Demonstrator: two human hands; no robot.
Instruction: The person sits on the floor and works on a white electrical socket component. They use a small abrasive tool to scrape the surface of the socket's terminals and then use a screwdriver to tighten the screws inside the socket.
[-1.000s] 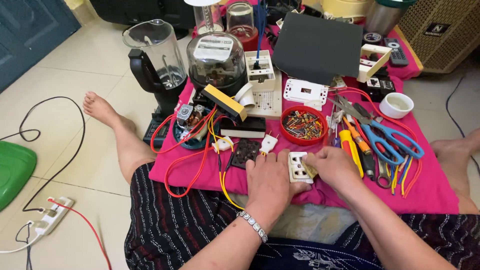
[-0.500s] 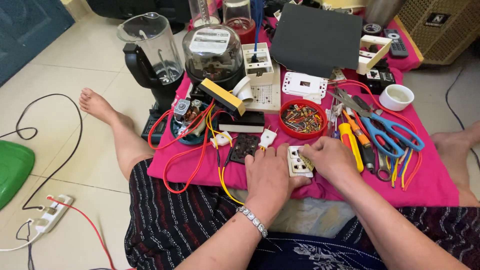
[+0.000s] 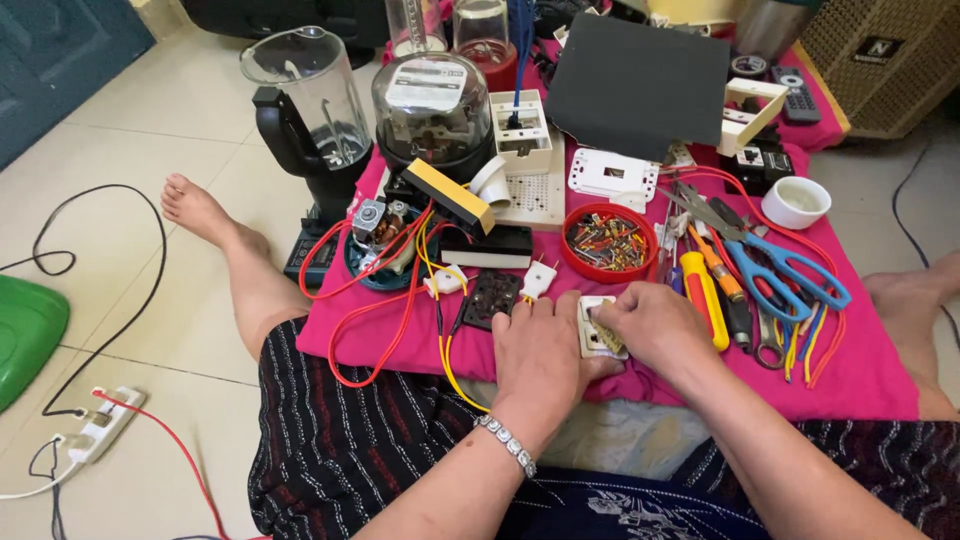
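Left hand [image 3: 540, 350] lay flat, steadying the white socket plate [image 3: 597, 330] on the pink cloth [image 3: 860, 370] near its front edge, while right hand [image 3: 650, 328] pinched the plate's right side, yellow screwdriver [image 3: 705, 298] just beside, red screw bowl [image 3: 608, 242] behind.

Ahead of me on the pink cloth [image 3: 860, 380]: blender [image 3: 305, 110], red screw dish [image 3: 607, 241], blue scissors [image 3: 785, 280], yellow screwdriver [image 3: 705, 300].
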